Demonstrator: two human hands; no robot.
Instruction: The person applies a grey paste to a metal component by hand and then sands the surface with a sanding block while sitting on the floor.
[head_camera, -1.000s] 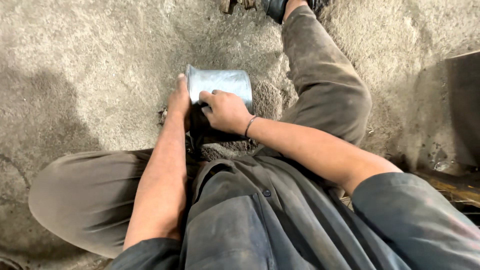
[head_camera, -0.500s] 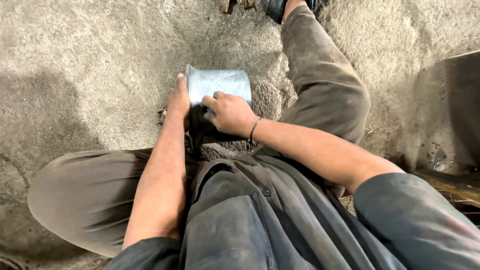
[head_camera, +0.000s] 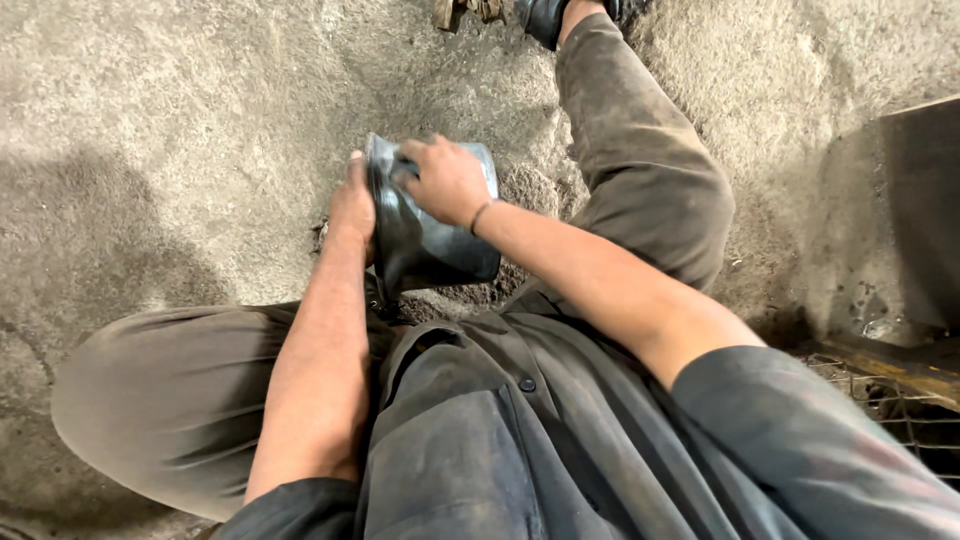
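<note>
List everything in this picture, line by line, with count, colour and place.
metal container: one, grey and dark, held tilted between both hands at centre
sandy ground: grey-brown, all around
dark slab: one, right edge
wire grate: one, lower right
scrap bits: brownish, top edge
shoe: one, black, top
trousers: olive, legs spread to both sides
shirt: dark grey, bottom
left hand: on the container's left side
right hand: on its top
</note>
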